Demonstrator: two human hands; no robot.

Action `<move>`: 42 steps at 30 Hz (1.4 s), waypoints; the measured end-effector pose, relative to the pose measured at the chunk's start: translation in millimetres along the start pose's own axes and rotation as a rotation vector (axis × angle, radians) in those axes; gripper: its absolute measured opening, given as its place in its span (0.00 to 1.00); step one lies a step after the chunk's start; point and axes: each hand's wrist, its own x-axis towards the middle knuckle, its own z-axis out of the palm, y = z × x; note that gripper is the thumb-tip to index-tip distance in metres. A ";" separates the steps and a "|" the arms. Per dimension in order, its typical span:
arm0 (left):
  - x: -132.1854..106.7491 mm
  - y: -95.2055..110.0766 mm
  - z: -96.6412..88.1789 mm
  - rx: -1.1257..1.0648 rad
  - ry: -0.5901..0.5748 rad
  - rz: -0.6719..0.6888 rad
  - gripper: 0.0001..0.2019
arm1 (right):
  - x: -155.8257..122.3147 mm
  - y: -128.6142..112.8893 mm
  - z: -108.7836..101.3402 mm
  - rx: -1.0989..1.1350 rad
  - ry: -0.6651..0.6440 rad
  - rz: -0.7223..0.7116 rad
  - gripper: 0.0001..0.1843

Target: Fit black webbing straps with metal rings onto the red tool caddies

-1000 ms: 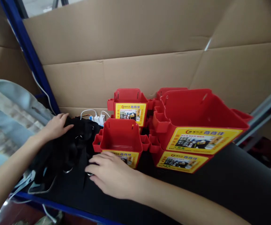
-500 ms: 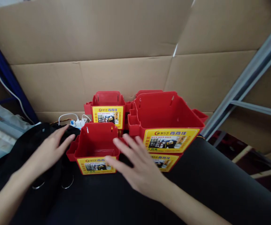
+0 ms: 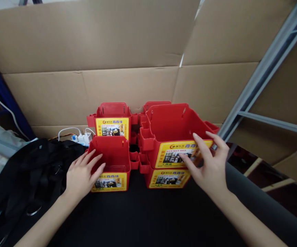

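Observation:
My left hand (image 3: 83, 175) lies over the left front corner of a small red plastic tool box (image 3: 113, 151), fingers spread, thumb near its yellow picture label. My right hand (image 3: 210, 161) is at the front right of the upper red tool box (image 3: 169, 123), which sits on another red tool box (image 3: 169, 179). Its fingers are apart, the thumb in front of the yellow label and the fingertips by the rim. Neither hand is visibly closed around a box; whether the fingertips touch is hard to tell.
More red boxes (image 3: 112, 110) stand behind, against a cardboard wall (image 3: 133, 85). Black straps and fabric (image 3: 48, 168) lie at the left, beside white plugs and cables (image 3: 84, 138). A grey metal frame (image 3: 256, 82) rises at the right of the black table (image 3: 148, 219).
My right hand has moved right, from the front left box to the upper right box. My left hand has moved right, from the black fabric onto the small box.

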 end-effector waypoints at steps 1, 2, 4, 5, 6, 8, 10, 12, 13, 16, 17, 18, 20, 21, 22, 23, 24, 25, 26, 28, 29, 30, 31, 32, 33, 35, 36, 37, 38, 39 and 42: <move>1.0 0.8 0.9 0.000 0.003 -0.005 0.20 | 0.2 -2.6 1.7 -0.017 0.007 0.014 0.33; 2.0 1.4 1.7 -0.002 0.001 -0.007 0.19 | 0.4 -4.6 3.5 -0.033 0.013 0.024 0.33; 3.6 1.3 2.9 -0.013 -0.006 -0.008 0.19 | 1.0 -6.2 6.7 -0.053 0.021 0.038 0.32; 4.3 0.9 3.4 -0.019 -0.006 -0.005 0.19 | 1.4 -5.9 7.6 -0.059 0.017 0.043 0.32; 4.8 0.4 3.9 -0.023 0.003 -0.004 0.19 | 1.7 -5.3 7.8 -0.065 0.011 0.045 0.32; 4.6 0.1 4.8 -0.022 0.061 -0.005 0.18 | 1.7 -4.8 6.3 -0.090 -0.009 0.039 0.33; 1.3 2.5 5.3 -0.016 0.162 -0.015 0.18 | -1.5 -8.4 2.2 -0.136 -0.026 0.024 0.36; -7.0 9.3 4.5 -0.037 0.294 -0.021 0.17 | -10.7 -19.0 -3.1 -0.165 -0.014 -0.013 0.40; -13.2 14.6 4.0 -0.074 0.356 0.014 0.16 | -18.0 -27.0 -5.3 -0.150 -0.009 -0.062 0.42; -36.7 35.7 6.1 -0.280 0.371 0.379 0.11 | -47.5 -56.2 -4.7 0.056 -0.169 -0.382 0.43; -44.2 42.9 9.2 -0.347 0.289 0.546 0.11 | -57.8 -65.1 -1.0 0.151 -0.307 -0.502 0.40; -50.4 49.5 13.7 -0.392 0.191 0.675 0.11 | -67.2 -72.5 4.6 0.229 -0.452 -0.577 0.38; -57.4 58.5 25.4 -0.455 -0.029 0.788 0.13 | -82.0 -81.4 19.9 0.332 -0.693 -0.584 0.33; -58.0 60.7 31.3 -0.486 -0.134 0.782 0.15 | -87.0 -82.8 28.4 0.359 -0.768 -0.524 0.31; -56.9 61.3 36.4 -0.520 -0.231 0.757 0.17 | -90.8 -82.7 36.6 0.381 -0.819 -0.443 0.31; -54.5 60.6 40.4 -0.557 -0.321 0.728 0.19 | -93.3 -81.7 43.9 0.401 -0.861 -0.359 0.30; -51.3 59.1 42.9 -0.596 -0.402 0.704 0.21 | -94.9 -80.1 49.8 0.424 -0.903 -0.287 0.30; -47.8 56.9 44.2 -0.636 -0.472 0.689 0.22 | -95.6 -78.5 54.0 0.450 -0.948 -0.234 0.30; -44.2 54.4 44.3 -0.676 -0.532 0.682 0.22 | -95.5 -77.2 56.4 0.480 -0.997 -0.205 0.30; -38.0 49.8 42.8 -0.757 -0.631 0.684 0.21 | -93.3 -75.9 57.1 0.535 -1.096 -0.201 0.28; -35.6 48.0 41.9 -0.793 -0.670 0.684 0.21 | -91.6 -75.9 56.1 0.554 -1.136 -0.211 0.26; -33.8 46.6 41.2 -0.822 -0.697 0.683 0.21 | -89.8 -76.0 54.8 0.564 -1.168 -0.221 0.26; -32.6 45.7 41.0 -0.847 -0.714 0.678 0.21 | -88.1 -76.2 53.7 0.565 -1.191 -0.226 0.25; -31.9 45.2 41.3 -0.864 -0.725 0.673 0.21 | -86.8 -76.3 52.8 0.562 -1.208 -0.230 0.25; -31.6 45.0 41.9 -0.878 -0.731 0.669 0.20 | -85.9 -76.3 52.2 0.561 -1.220 -0.235 0.26; -31.8 44.7 44.0 -0.892 -0.729 0.666 0.20 | -85.5 -75.7 52.0 0.566 -1.229 -0.248 0.26; -32.0 44.6 45.0 -0.896 -0.726 0.668 0.19 | -85.8 -75.1 52.0 0.570 -1.228 -0.251 0.26; -32.3 44.5 45.8 -0.897 -0.725 0.670 0.19 | -86.2 -74.3 51.9 0.573 -1.226 -0.251 0.26; -32.6 44.3 46.2 -0.897 -0.724 0.671 0.19 | -86.8 -73.3 51.7 0.576 -1.226 -0.250 0.26; -32.7 44.2 46.2 -0.898 -0.726 0.673 0.19 | -87.4 -72.2 51.4 0.577 -1.230 -0.245 0.26; -32.7 44.5 44.0 -0.881 -0.740 0.673 0.19 | -89.4 -69.3 50.6 0.583 -1.247 -0.222 0.28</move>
